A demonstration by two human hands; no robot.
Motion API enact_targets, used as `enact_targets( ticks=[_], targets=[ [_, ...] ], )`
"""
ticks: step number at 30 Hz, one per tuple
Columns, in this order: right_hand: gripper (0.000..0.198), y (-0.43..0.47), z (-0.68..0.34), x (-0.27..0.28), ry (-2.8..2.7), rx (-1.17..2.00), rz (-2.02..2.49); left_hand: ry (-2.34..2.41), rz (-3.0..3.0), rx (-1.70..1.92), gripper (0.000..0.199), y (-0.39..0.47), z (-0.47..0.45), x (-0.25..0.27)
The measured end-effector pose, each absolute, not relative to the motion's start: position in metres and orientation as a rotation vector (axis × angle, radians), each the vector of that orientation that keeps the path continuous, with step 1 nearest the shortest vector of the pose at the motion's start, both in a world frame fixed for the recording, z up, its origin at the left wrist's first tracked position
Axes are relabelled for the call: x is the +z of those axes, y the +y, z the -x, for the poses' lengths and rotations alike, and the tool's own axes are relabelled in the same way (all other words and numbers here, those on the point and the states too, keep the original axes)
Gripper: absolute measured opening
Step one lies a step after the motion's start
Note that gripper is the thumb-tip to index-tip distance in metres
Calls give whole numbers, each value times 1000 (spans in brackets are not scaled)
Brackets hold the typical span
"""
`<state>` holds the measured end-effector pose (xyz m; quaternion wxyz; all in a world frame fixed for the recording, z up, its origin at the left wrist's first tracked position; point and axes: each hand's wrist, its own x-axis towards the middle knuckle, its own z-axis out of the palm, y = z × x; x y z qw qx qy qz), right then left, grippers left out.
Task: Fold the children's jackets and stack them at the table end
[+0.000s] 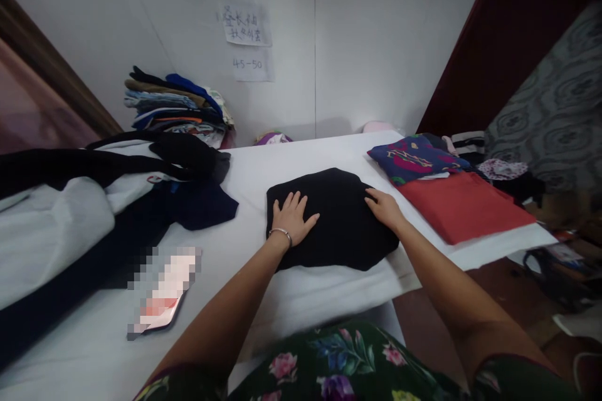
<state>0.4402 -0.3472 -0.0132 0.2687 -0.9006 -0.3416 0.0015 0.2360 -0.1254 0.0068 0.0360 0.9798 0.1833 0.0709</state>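
Observation:
A folded black garment (336, 219) lies on the white-covered table (249, 178) in front of me. My left hand (292, 219) rests flat on its left part, fingers spread, with a bracelet at the wrist. At the garment's right edge lies my right hand (383, 205), its fingers stretched out over the cloth. What exact kind of garment it is cannot be made out in its folded state.
At left, loose dark and white clothes (84, 207) lie heaped, with a partly blurred phone (164, 301) nearer me. Behind them rises a clothes stack (174, 106). At right are a folded red garment (463, 203) and a patterned blue one (409, 160). Handwritten papers (247, 25) hang on the wall.

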Motion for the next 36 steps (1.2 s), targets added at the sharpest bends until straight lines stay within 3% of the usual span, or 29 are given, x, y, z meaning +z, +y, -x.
enact_targets(
  ticks=[4,9,13,16,24,31,36],
  targets=[
    [48,-321,-402,-1,-1144,-104,2265,575,-3015,207,74,-126,-236,7],
    [58,-296,-363,-12,-1447,138,2276,573,-3020,224,71,-127,-235,6],
    [55,-295,-365,-7,-1361,266,2273,577,-3022,226,69,-126,-236,5],
    [57,-294,-366,5,-1288,182,2230,582,-3024,220,68,-126,-236,5],
    [64,-288,-352,0,-1558,323,2266,572,-2981,257,67,-126,-235,6],
    [48,-375,-389,-18,-1219,-16,2428,456,-2711,462,47,-96,-201,-1],
    [54,-467,-413,-56,-949,-188,2272,582,-2532,720,45,-66,-160,-36]
  ],
)
